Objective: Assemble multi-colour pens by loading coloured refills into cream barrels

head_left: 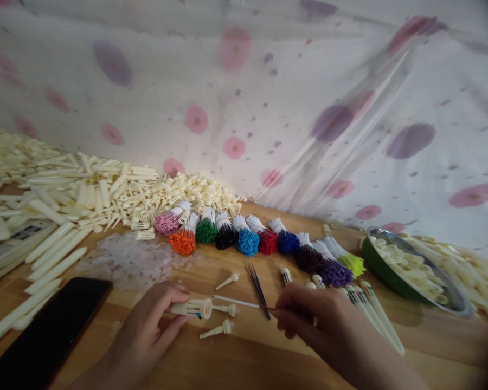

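My left hand (152, 319) grips a cream plastic pen barrel (192, 308) that lies sideways, its open end facing right. My right hand (315, 319) pinches the end of a thin white refill (236, 301), whose far tip points at the barrel's opening, just short of it. Two dark refills (257, 283) lie crossed on the wooden table (248, 346) just beyond my right hand. Three small cream tip pieces (226, 281) lie between and below my hands.
A row of refill bundles with coloured ends (248, 238) runs across the table's middle. Heaps of cream pen parts (85, 189) fill the left. A black phone (44, 330) lies at the front left. A green-rimmed metal bowl (384, 271) of parts stands right. Patterned sheeting (268, 97) hangs behind.
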Demonstrator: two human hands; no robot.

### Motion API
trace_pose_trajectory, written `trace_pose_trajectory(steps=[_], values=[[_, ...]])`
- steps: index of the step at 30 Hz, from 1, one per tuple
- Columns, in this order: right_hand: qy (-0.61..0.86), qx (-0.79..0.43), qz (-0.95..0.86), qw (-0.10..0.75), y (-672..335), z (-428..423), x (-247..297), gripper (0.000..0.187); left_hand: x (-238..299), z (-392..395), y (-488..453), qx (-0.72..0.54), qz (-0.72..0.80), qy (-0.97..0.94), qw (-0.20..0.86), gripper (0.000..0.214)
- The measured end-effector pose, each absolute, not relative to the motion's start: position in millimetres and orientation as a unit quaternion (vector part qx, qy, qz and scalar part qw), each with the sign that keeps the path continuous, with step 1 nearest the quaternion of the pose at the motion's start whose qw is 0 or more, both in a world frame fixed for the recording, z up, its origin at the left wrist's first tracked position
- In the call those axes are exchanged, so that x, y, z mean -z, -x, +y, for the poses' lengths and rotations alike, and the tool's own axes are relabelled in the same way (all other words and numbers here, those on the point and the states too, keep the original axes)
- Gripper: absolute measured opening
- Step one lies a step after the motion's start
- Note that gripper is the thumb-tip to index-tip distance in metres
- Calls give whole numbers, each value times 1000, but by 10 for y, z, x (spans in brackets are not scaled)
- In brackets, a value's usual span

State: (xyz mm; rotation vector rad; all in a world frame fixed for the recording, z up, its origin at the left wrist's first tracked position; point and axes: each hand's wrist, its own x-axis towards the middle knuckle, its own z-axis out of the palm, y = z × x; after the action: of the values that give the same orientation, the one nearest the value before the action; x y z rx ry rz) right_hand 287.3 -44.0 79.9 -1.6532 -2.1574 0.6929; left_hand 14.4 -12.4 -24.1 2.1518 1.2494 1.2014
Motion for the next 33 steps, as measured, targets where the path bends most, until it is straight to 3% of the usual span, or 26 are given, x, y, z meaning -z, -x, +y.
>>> trace_pose_trajectory(steps=[10, 33], values=[[508, -117, -838, 159, -2844, -433, -772, 16, 220, -101, -105, -402, 422, -797, 158, 16], [475, -92, -863, 144, -2724, -446, -675, 20, 204, -141, -172, -395, 399, -812, 159, 14]])
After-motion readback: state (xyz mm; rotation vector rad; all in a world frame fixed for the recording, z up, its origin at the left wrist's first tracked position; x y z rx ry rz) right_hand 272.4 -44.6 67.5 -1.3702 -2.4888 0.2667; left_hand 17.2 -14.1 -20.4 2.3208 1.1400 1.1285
